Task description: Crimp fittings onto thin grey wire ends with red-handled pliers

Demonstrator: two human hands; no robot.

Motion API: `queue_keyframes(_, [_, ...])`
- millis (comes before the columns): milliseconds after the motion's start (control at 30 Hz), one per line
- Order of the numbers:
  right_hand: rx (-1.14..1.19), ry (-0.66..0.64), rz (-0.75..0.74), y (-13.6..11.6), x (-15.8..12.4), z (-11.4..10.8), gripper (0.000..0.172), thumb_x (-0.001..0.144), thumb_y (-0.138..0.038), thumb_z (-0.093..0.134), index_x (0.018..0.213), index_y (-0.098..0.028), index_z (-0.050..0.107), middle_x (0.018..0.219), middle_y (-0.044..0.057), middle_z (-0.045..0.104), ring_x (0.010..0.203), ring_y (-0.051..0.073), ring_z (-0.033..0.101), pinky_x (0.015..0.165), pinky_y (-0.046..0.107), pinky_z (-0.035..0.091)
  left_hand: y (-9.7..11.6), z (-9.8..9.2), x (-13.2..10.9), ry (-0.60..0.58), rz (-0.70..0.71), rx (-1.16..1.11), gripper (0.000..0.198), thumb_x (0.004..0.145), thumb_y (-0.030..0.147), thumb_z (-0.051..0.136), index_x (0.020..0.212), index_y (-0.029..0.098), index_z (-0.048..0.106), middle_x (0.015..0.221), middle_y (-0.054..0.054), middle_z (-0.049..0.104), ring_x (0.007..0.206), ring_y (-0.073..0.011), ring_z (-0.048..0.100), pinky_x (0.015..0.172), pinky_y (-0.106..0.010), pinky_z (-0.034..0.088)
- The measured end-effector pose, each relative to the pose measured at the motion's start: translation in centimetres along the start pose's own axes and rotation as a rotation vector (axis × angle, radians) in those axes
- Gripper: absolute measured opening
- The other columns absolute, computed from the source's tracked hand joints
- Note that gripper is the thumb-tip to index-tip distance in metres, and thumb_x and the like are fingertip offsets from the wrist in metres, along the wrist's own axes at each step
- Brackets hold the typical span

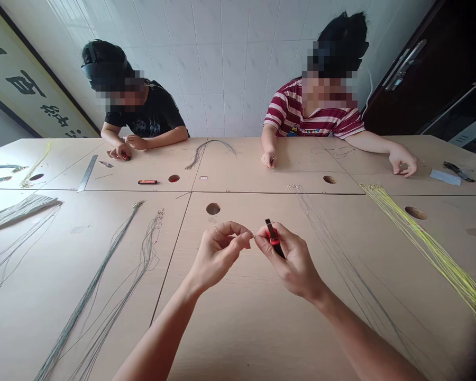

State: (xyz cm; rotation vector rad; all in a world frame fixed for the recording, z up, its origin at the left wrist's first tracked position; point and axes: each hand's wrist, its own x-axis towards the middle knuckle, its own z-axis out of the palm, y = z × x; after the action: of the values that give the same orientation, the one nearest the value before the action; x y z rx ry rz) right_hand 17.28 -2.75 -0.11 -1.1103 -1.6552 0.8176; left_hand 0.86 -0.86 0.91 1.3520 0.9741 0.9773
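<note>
My left hand (222, 251) is closed in a pinch above the table, thumb against forefinger. A tiny end of thin cord (254, 236) shows between its fingertips and those of my right hand. My right hand (291, 262) is wrapped round a small red-and-black tool (275, 241), its dark flat end pointing up and away; its exact kind cannot be told. Right of my hands lies a loose bundle of thin grey cords (333, 246). To the left are a blue-grey cord bundle (107, 259) and a looser grey bundle (138, 275), both with small metal ends.
Yellow cords (424, 243) stretch along the right side. Across the wooden table (238, 317) sit a person in black (154, 111) and a person in striped red (285, 106). A ruler (88, 172), a red-and-black object (147, 182) and round holes (213, 209) dot the top.
</note>
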Motion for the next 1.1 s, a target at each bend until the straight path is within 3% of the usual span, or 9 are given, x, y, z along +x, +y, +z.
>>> queue_keyframes(233, [-0.169, 0.039, -0.153, 0.8, 0.1, 0.1, 0.011, 0.093, -0.024, 0.05, 0.083, -0.022, 0.051, 0.072, -0.001, 0.051, 0.066, 0.013, 0.046, 0.063, 0.027, 0.041, -0.3, 0.0, 0.1, 0.022, -0.046, 0.003, 0.026, 0.087, 0.035, 0.058, 0.069, 0.017, 0.054, 0.047, 0.008, 0.033, 0.042, -0.005, 0.025, 0.042, -0.022, 0.018])
queue_keyframes(533, [-0.222, 0.047, -0.264, 1.0, 0.3, 0.2, 0.011, 0.091, -0.015, 0.051, 0.083, -0.023, 0.048, 0.071, -0.002, 0.051, 0.066, 0.014, 0.045, 0.067, 0.028, 0.04, -0.2, 0.0, 0.1, 0.004, -0.087, -0.087, 0.024, 0.085, 0.033, 0.061, 0.071, 0.016, 0.054, 0.054, 0.006, 0.04, 0.043, -0.0031, 0.026, 0.042, -0.021, 0.018])
queue_keyframes(933, [-0.142, -0.009, -0.111, 0.9, 0.0, -0.1, 0.011, 0.092, -0.02, 0.051, 0.081, -0.022, 0.05, 0.071, -0.001, 0.048, 0.066, 0.013, 0.045, 0.063, 0.026, 0.039, -0.1, -0.2, 0.0, -0.043, -0.067, -0.113, 0.025, 0.086, 0.034, 0.063, 0.073, 0.015, 0.054, 0.061, 0.005, 0.046, 0.044, -0.0015, 0.03, 0.042, -0.019, 0.02])
queue_keyframes(1100, [-0.184, 0.017, -0.194, 0.9, 0.1, -0.1, 0.011, 0.092, -0.017, 0.051, 0.082, -0.022, 0.05, 0.072, -0.002, 0.05, 0.068, 0.013, 0.045, 0.066, 0.027, 0.039, 0.4, 0.0, 0.0, -0.045, -0.125, -0.08, 0.025, 0.088, 0.029, 0.057, 0.068, 0.015, 0.052, 0.049, 0.008, 0.039, 0.041, -0.0019, 0.03, 0.042, -0.018, 0.021])
